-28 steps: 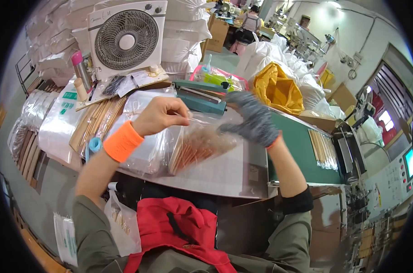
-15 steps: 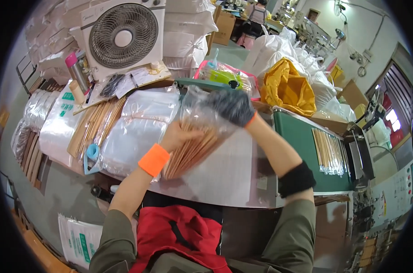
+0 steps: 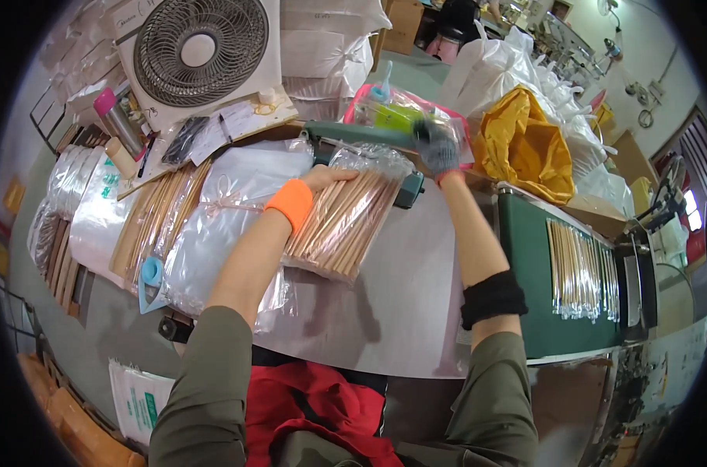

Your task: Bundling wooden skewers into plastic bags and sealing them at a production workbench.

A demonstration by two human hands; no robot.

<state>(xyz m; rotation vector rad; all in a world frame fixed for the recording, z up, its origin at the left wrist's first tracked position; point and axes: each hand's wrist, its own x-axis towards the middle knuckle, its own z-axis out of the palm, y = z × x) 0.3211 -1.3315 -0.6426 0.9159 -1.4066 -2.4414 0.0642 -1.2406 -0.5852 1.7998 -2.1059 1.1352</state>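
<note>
A clear plastic bag of thin wooden sticks [image 3: 342, 226] lies slanted over the table, its crinkled mouth [image 3: 373, 158] up against a green bar-type heat sealer [image 3: 361, 134]. My left hand [image 3: 328, 179], bare with an orange wristband, grips the bag's left side near the top, thumb over the sticks. My right hand [image 3: 437, 149], in a grey glove with dark fingers, is at the right end of the sealer's bar. Motion smears its fingers, so whether they hold the bar's end cannot be made out.
Left of the bag are stacked clear bags [image 3: 240, 183] and more bagged sticks [image 3: 155, 222]. A box fan [image 3: 198, 50] stands behind them. Rightward, a row of wooden sticks [image 3: 579, 268] rests on a green surface [image 3: 529, 311]. A yellow sack [image 3: 521, 148] sits behind.
My right hand has left the bag's mouth and moved right to the sealer bar's end. The bag now lies flatter, its mouth at the sealer; my left hand has shifted away from me.
</note>
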